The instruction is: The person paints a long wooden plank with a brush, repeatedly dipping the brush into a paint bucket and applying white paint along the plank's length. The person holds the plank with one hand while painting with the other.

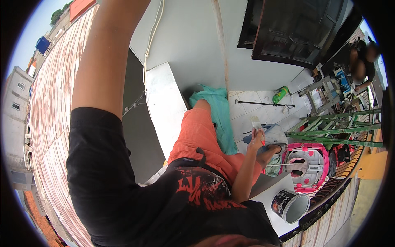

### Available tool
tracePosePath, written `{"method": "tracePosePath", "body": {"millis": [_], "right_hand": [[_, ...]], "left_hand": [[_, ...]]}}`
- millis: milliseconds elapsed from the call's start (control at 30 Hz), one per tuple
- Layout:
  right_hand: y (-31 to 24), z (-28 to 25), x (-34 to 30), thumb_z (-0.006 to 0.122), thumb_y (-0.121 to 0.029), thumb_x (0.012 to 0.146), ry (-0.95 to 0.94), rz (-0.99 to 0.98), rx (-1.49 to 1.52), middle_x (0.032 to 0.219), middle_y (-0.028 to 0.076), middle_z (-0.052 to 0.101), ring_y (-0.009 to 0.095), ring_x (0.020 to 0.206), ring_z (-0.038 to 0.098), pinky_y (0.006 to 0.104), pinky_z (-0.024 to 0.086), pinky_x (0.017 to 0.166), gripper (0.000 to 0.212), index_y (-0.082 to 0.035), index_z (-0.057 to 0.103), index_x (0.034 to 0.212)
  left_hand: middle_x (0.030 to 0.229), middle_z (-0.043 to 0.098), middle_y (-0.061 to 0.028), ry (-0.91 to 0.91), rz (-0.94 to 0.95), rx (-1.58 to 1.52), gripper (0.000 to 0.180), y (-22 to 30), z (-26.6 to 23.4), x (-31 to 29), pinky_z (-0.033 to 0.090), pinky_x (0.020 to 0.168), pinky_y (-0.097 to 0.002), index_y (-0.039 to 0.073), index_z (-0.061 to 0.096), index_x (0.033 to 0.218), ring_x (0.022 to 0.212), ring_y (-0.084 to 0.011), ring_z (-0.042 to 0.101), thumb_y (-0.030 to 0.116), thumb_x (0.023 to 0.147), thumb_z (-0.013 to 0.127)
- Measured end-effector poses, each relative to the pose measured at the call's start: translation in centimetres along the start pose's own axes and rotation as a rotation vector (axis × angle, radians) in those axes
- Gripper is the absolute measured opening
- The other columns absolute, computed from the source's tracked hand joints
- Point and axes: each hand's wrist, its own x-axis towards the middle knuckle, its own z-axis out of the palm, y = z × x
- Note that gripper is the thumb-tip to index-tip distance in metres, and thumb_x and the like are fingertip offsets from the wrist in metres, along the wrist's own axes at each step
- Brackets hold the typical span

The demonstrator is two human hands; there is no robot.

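My right hand [257, 140] is closed around the handle of a paintbrush [255, 122], its pale bristles directed up toward the tiled floor. Raised along the left, my left arm [103, 61] leaves the view at the top edge, so that hand is hidden. A black paint bucket [283, 203] with a whitish inside rests on a white ledge [269, 210] near my right elbow. In front of me is a light grey wall [185, 41], with a cream cable [153, 33] hanging down it.
Teal sheeting [224, 123] lies by my legs. To the right are a green wooden ladder [337, 131], a pink-rimmed plastic baby walker [304, 164] and a green bottle [280, 94]. A dark window [288, 33] stands open above. Another person [362, 61] is at far right; a corrugated roof [53, 103] spans the left.
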Motion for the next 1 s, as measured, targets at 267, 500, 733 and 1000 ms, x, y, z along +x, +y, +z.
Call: {"method": "tracePosePath", "body": {"millis": [267,500,733,1000], "right_hand": [[1.6,2.1,0.0,0.07,-0.012,0.096,-0.101,0.021,-0.009,0.112,0.018,0.068,0.032,0.098,0.072,0.0388,0.061,0.087,0.033,0.006,0.061,0.123],[0.3,-1.6,-0.7,0.069,-0.012,0.096,0.029,-0.052,-0.079,0.111,0.02,0.068,0.032,0.096,0.072,0.0391,0.062,0.087,0.033,0.007,0.061,0.122],[1.0,0.7,0.1,0.068,-0.016,0.098,-0.008,-0.017,-0.112,0.114,0.018,0.067,0.03,0.098,0.071,0.038,0.062,0.089,0.036,0.008,0.059,0.124],[1.4,0.7,-0.9,0.07,-0.022,0.099,-0.027,0.011,-0.113,0.115,0.012,0.068,0.026,0.098,0.071,0.0352,0.06,0.089,0.034,0.002,0.06,0.122]], "left_hand": [[0.092,0.062,-0.0206,0.078,-0.11,0.256,0.055,-17.2,-6.9,3.0,0.059,0.054,-0.0466,0.006,0.024,0.139,0.069,-0.0313,0.066,0.026,0.102,0.058],[0.114,0.07,-0.0237,-0.262,-0.437,0.889,0.058,-14.4,-2.1,-2.1,0.063,0.07,-0.0466,0.003,0.055,0.134,0.088,-0.0341,0.074,0.05,0.101,0.048],[0.104,0.075,-0.0201,0.086,-0.208,1.143,0.07,-13.4,-10.9,-3.9,0.061,0.071,-0.0442,0.001,0.072,0.114,0.081,-0.0336,0.075,0.064,0.094,0.05],[0.086,0.073,-0.0208,0.029,-0.302,0.91,0.066,-11.9,-14.8,-4.7,0.06,0.071,-0.0459,-0.005,0.068,0.11,0.068,-0.0307,0.073,0.058,0.095,0.057]]}}
